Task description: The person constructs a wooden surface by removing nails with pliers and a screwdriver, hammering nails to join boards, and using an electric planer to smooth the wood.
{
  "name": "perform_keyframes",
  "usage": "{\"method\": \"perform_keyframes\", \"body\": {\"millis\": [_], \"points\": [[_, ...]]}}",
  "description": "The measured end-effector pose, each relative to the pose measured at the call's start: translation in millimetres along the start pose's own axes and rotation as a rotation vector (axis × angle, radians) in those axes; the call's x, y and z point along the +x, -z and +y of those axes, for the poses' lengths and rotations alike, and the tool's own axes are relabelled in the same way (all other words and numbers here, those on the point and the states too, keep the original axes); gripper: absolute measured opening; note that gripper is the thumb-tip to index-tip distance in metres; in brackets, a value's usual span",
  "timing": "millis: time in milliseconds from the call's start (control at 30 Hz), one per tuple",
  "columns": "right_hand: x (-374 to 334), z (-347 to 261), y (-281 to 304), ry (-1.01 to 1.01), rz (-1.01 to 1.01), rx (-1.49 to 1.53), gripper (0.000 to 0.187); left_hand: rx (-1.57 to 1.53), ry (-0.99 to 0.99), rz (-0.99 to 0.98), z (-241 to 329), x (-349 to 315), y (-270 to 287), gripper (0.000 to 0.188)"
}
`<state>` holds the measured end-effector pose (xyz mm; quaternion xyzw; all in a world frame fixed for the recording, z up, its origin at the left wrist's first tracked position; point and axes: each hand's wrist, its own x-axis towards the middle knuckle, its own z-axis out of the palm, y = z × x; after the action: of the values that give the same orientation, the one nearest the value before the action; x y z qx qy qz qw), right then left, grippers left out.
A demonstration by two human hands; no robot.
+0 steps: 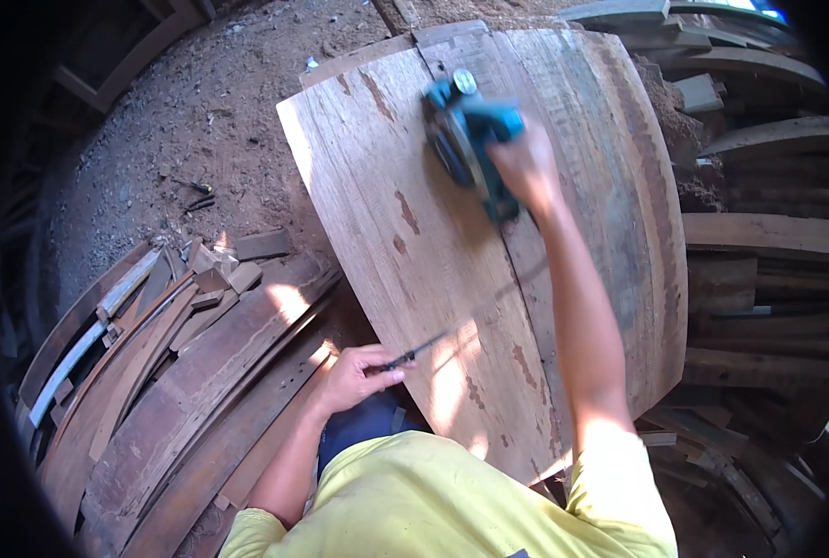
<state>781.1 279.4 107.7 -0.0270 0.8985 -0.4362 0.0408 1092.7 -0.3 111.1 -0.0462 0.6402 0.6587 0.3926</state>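
My right hand (529, 166) is wrapped round the handle of a teal electric hand planer (465, 139). The planer is over the far half of a wide wooden panel (433, 242) made of planks set side by side; motion blurs it a little. Near the panel's left edge, my left hand (357, 379) pinches a thin dark cord (424, 346), with a thicker black piece at the fingers. From there the cord stretches across the panel toward my right forearm, where its far end is lost. Dark reddish patches mark the planks.
Planks and offcuts (182, 391) are piled at the left. Curved timbers (768, 232) are stacked along the right. Gravelly ground (182, 139) with wood shavings lies at the far left, with a few small dark tools (198, 197) on it.
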Motion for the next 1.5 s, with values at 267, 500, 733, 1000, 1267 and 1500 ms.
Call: {"method": "perform_keyframes", "body": {"millis": [267,500,733,1000,1267,1500], "points": [[-425.7,82.9,119.9,-0.428,0.088,-0.084,0.073,0.279,0.115,-0.453,-52.9,-27.7,-93.3,0.029],[-371.9,59.8,105.1,-0.444,0.082,-0.12,0.072,0.237,0.168,-0.598,-75.8,-8.7,-107.0,0.031],[-77.9,19.1,6.2,-0.07,0.086,-0.032,0.052,-0.024,0.221,-0.309,-51.5,5.9,-28.4,0.032],[218.6,-77.6,-73.2,-0.185,0.143,-0.266,0.034,-0.107,-0.025,0.298,8.0,34.5,20.0,0.031],[43.8,-25.0,-31.9,0.012,0.019,-0.127,0.023,0.423,0.033,-0.012,-8.6,22.1,24.3,0.024],[-318.3,55.6,83.1,-0.324,0.093,-0.167,0.066,0.166,-0.678,0.177,57.0,137.3,-109.2,0.041]]}}
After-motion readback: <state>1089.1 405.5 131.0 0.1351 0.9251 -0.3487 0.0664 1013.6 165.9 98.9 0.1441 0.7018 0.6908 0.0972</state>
